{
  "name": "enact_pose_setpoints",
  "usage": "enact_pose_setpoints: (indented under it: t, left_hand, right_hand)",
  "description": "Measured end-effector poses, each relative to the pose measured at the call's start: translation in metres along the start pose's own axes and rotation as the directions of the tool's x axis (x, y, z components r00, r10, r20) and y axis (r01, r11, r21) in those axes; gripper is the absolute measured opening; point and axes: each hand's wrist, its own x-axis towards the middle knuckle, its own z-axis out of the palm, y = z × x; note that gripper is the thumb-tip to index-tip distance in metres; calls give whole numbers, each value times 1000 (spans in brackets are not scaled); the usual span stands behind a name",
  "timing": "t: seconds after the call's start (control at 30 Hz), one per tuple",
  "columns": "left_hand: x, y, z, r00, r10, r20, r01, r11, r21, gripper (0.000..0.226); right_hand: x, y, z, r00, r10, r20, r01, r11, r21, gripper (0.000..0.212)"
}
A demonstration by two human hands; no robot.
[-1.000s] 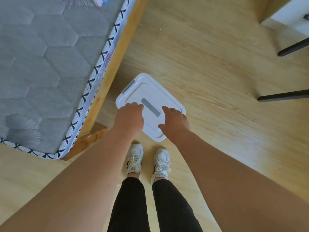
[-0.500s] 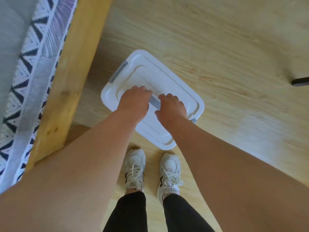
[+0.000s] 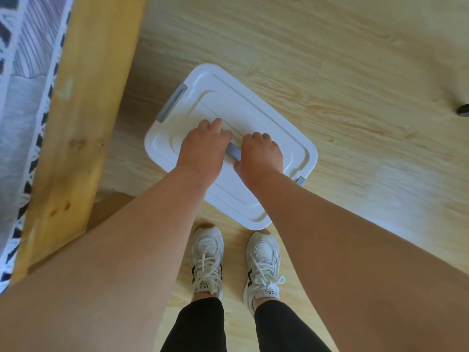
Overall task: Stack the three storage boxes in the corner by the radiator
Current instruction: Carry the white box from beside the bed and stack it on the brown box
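Observation:
One white storage box (image 3: 256,115) with a ribbed lid and grey side clips sits on the wooden floor just ahead of my feet. A grey handle (image 3: 234,151) runs across the middle of its lid. My left hand (image 3: 203,148) grips the handle's left part, fingers curled under. My right hand (image 3: 261,156) grips the right part beside it. Only a short piece of handle shows between the two fists. No other storage box and no radiator are in view.
A bed with a wooden frame (image 3: 76,118) and patterned mattress edge (image 3: 22,80) stands close on the left of the box. My white sneakers (image 3: 208,260) are right behind the box. A dark furniture foot (image 3: 463,109) shows at the far right. Open wood floor lies ahead and right.
I have bent lower, so the box fills more of the view. Both hands moved from the lid's near edge inward onto the grey handle and curled round it.

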Motion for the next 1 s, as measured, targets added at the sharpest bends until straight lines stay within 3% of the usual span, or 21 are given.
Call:
enact_pose_setpoints:
  t: [0.13, 0.4, 0.57, 0.73, 1.0]
  left_hand:
    - [1, 2, 0, 1000, 27, -14, -27, 1000, -10, 30]
    - [5, 7, -15, 998, 48, 29, -47, 999, -21, 28]
    - [-13, 23, -66, 997, 66, 27, -64, 997, -49, 28]
    - [-32, 35, -88, 997, 58, 42, -54, 995, -84, 22]
    - [-76, 88, -192, 996, 92, -2, -92, 990, -107, 11]
  right_hand:
    - [3, -1, -4, 997, 31, 73, -34, 998, 49, 39]
    - [-16, -2, -19, 993, 18, 113, -41, 977, 209, 43]
    - [-45, 5, -70, 999, -19, 37, 11, 977, 211, 40]
    - [-67, 7, -95, 997, -32, 66, 22, 989, 145, 25]
    - [-139, 28, -196, 1000, 12, 14, -14, 991, 132, 28]
